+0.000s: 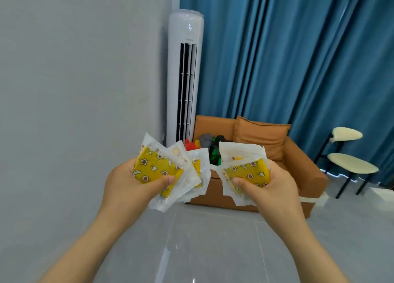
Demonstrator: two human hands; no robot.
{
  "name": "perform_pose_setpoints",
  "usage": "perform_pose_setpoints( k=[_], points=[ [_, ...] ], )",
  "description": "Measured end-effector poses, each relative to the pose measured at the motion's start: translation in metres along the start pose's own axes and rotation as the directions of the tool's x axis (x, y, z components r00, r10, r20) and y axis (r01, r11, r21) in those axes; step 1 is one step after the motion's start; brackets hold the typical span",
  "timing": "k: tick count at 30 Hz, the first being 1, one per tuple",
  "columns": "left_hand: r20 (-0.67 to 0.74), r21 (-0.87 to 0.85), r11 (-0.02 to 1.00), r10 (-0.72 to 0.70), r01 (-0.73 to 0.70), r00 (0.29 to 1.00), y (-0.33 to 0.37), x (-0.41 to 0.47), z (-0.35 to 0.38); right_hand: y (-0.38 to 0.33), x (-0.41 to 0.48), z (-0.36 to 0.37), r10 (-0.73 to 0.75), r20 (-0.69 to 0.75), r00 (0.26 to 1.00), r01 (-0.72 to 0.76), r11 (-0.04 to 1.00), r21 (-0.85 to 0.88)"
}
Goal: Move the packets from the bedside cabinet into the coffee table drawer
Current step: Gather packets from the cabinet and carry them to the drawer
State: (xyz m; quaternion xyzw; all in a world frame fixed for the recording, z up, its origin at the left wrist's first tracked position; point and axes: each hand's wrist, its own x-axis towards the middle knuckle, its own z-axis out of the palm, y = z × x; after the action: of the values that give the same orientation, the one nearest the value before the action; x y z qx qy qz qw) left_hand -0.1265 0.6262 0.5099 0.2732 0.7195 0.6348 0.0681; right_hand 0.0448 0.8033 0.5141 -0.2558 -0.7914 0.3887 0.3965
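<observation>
Both hands are raised in front of me, each holding clear plastic packets with yellow patterned contents. My left hand [128,182] grips a fanned bunch of packets [170,171], thumb pressed on the top one. My right hand [270,186] grips two more packets [243,165], thumb on the front. The two bunches are close together but apart. Neither the bedside cabinet nor the coffee table drawer is in view.
A brown sofa [298,165] with a cushion and a pile of coloured clothes [209,144] stands ahead. A tall white air conditioner [184,75] stands in the corner by blue curtains [298,54]. A black-framed chair [349,165] is at the right. Grey tile floor [213,240] lies below.
</observation>
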Motion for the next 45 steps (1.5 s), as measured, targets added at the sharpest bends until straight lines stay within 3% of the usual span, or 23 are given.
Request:
perform_pose_setpoints(
  k=[9,17,28,45],
  points=[
    [0.313,-0.134,0.99,0.08,-0.039,0.946,-0.006,0.111,0.114,0.048,0.058,-0.037,0.148,-0.278,0.949,-0.185,0.976,-0.114],
    [0.579,-0.147,0.988,0.122,-0.045,0.806,-0.019,0.158,0.226,0.094,0.067,-0.077,0.308,-0.514,0.801,-0.431,0.892,-0.138],
    [0.759,-0.133,0.987,0.158,-0.087,0.632,-0.021,0.145,0.402,0.191,0.058,-0.163,0.392,-0.715,0.579,-0.604,0.795,-0.052],
    [0.897,-0.082,0.989,0.126,-0.121,0.424,0.008,0.111,0.679,0.332,0.08,-0.329,0.491,-0.812,0.317,-0.767,0.636,0.085]
  ],
)
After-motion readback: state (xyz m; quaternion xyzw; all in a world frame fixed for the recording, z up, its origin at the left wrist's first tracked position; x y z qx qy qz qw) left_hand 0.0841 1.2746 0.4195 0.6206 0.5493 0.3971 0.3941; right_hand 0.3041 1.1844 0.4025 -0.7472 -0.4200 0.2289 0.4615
